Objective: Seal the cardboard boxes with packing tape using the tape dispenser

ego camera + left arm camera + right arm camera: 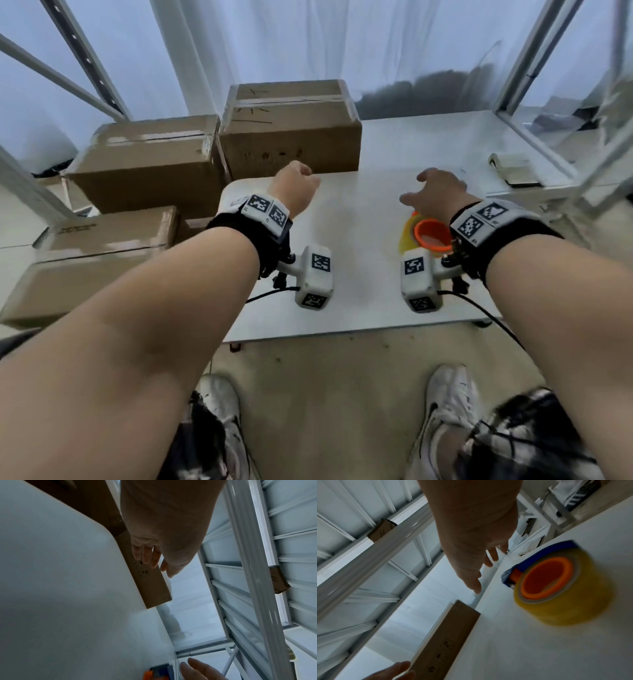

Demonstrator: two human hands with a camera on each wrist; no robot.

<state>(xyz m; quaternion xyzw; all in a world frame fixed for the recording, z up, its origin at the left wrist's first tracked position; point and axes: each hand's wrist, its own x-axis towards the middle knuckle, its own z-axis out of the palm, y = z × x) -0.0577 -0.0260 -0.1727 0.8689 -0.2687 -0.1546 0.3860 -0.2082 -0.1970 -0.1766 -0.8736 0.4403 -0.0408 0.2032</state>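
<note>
- We see both bare forearms reaching forward side by side, each with a black strap at the wrist carrying white marker blocks.
- Our left hand [294,186] is raised, its back toward us; the left wrist view shows its fingers [148,555] loosely curled with nothing in them.
- Our right hand [439,193] hangs palm down, fingers [476,584] spread and nearly straight, thumb out to the left, grasping nothing.
- Our two hands are well apart.

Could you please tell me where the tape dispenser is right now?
The tape dispenser lies on the white table, on the person's right, just under the right hand, which hovers above without gripping it; the right wrist view shows it too.
</note>
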